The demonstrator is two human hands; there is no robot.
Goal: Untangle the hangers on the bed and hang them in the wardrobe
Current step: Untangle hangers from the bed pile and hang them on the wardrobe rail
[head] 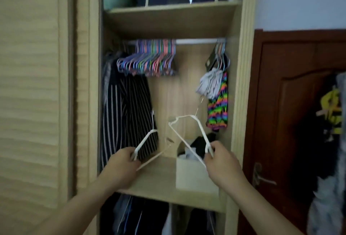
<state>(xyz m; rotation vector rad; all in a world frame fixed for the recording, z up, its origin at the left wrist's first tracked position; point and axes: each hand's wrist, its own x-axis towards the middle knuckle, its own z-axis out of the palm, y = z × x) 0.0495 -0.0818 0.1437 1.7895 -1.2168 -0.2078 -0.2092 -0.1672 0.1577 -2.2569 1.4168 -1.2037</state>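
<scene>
I stand in front of the open wardrobe. My left hand grips the corner of a white hanger whose hook points up. My right hand grips the corner of a second white hanger, its thin metal hook reaching up to the right. The two hangers are apart, held below the rail. Several coloured hangers hang bunched on the rail's left half.
A striped garment hangs at the left, and gloves with a rainbow-striped piece at the right. A cream box of clothes stands on the shelf. A louvred door is at the left, a brown door at the right.
</scene>
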